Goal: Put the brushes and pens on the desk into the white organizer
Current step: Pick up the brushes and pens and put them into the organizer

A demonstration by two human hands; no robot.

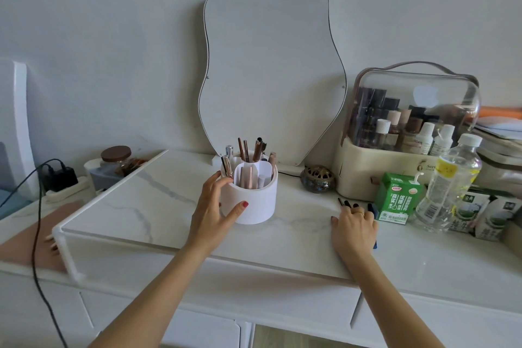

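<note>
The round white organizer (254, 200) stands in the middle of the marble desk (158, 200), with several brushes and pens (248, 150) upright in its compartments. My left hand (214, 206) curls round its left side, thumb on the front wall. To the right, my right hand (353, 223) lies over several black pens (346, 203) on the desk, fingers bent down on them. Their tips stick out beyond my fingers, and a blue end (375, 244) shows at the hand's right edge.
A wavy mirror (271, 65) leans on the wall behind the organizer. At the right stand a brass incense burner (317, 179), a clear-lidded cosmetics case (409, 127), a green carton (398, 196), a water bottle (449, 181) and drink packs (491, 217). A jar (117, 159) and a charger cable (36, 206) are at the left.
</note>
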